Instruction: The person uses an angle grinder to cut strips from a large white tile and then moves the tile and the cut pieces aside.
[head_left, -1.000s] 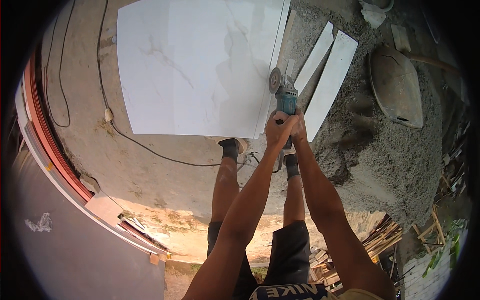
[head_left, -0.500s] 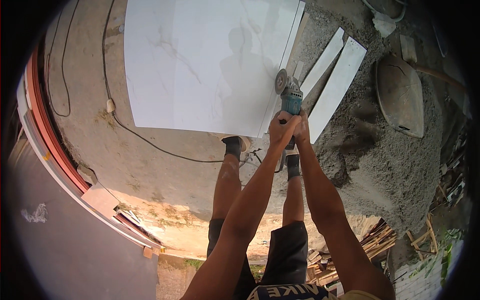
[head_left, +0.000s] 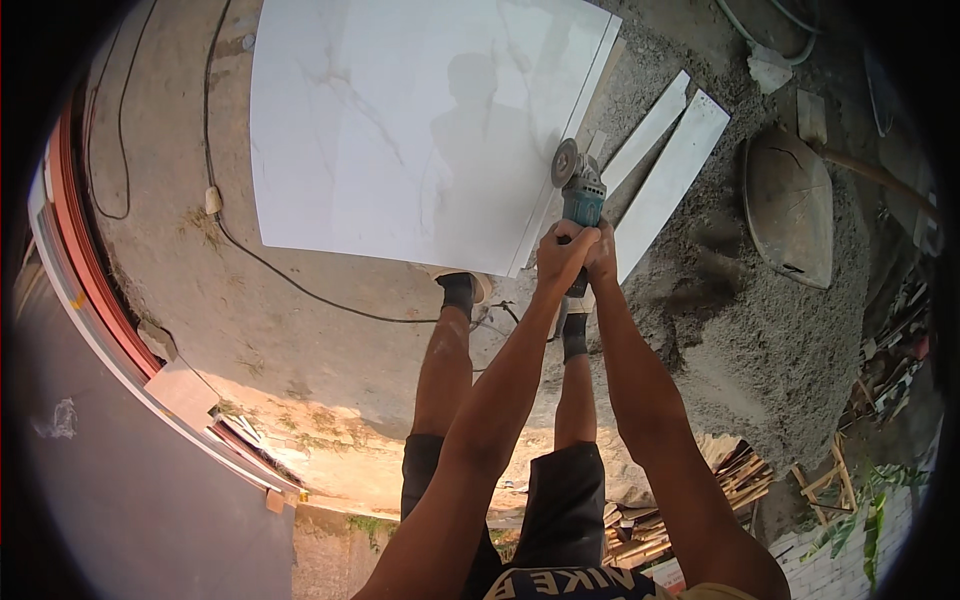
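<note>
White marble-veined slab [head_left: 380, 140] lay ahead and left of grip; dark line [head_left: 595, 60] near right edge ran forward. Angle grinder [head_left: 583, 205], long axis roughly along line, sat clamped in left hand [head_left: 562, 256] and right hand [head_left: 603, 252], left nearer slab. Cutting disc [head_left: 565, 163] overlay line; contact unclear.

Head fisheye, standing height, looks down; hands [head_left: 560, 258] right of centre.

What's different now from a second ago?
Only the view visibly shifted: the large white marbled slab appears turned slightly clockwise. Nothing was taken hold of or let go. The left hand and right hand stay around the teal handheld grinder, its round disc still near the slab's right edge.
</note>
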